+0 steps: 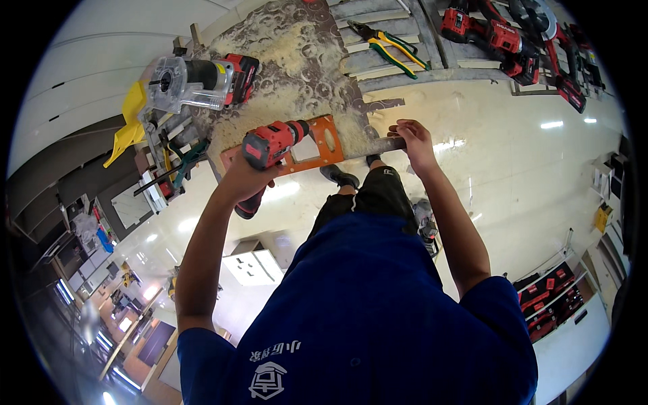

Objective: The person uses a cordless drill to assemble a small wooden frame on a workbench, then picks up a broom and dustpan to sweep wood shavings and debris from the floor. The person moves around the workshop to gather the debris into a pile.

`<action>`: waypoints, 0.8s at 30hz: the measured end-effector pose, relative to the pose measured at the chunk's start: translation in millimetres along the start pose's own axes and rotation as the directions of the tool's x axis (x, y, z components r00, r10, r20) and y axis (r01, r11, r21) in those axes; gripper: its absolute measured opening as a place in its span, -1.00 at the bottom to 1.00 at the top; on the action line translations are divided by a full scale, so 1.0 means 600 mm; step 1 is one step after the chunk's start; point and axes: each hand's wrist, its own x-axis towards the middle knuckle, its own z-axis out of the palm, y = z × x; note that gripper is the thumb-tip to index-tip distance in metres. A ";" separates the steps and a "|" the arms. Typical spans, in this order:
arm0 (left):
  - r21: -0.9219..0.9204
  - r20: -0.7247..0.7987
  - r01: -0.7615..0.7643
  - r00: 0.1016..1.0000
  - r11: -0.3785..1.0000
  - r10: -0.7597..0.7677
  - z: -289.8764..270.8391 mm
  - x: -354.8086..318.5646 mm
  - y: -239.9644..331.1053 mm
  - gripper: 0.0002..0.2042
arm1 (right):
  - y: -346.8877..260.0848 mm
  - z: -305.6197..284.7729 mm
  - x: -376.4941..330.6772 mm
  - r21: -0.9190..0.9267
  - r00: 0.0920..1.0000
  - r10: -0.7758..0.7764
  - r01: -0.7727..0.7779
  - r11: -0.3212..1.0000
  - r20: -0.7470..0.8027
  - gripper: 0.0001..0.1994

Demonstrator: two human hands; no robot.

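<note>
My left hand grips a red and black cordless drill, its nose pressed against an orange plastic jig with cut-out holes. The jig lies on the near edge of a grey, sawdust-covered workbench. My right hand holds the bench edge, or a grey strip along it, just right of the jig, fingers curled over it. Below my arms I see a blue shirt, dark shorts and black shoes on a glossy pale floor.
A trim router with a clear base lies at the bench's left. Green-and-yellow pliers and more red power tools sit at the back right. A yellow clamp hangs left. Red tool cases stand on the floor, right.
</note>
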 end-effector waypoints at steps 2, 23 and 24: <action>0.004 -0.014 0.024 1.000 1.000 -0.024 0.002 -0.001 0.006 -0.71 | 0.003 -0.006 0.005 -0.009 1.000 -0.011 0.011 1.000 0.017 -0.80; 0.447 -0.030 0.051 0.999 0.893 -0.042 -0.009 0.015 0.046 -0.63 | 0.013 -0.016 0.016 -0.110 0.998 0.004 0.003 0.994 0.069 -0.80; 0.458 -0.035 0.022 0.999 0.889 -0.006 -0.009 0.014 0.041 -0.63 | 0.014 -0.015 0.018 -0.101 0.998 0.006 0.000 0.995 0.067 -0.80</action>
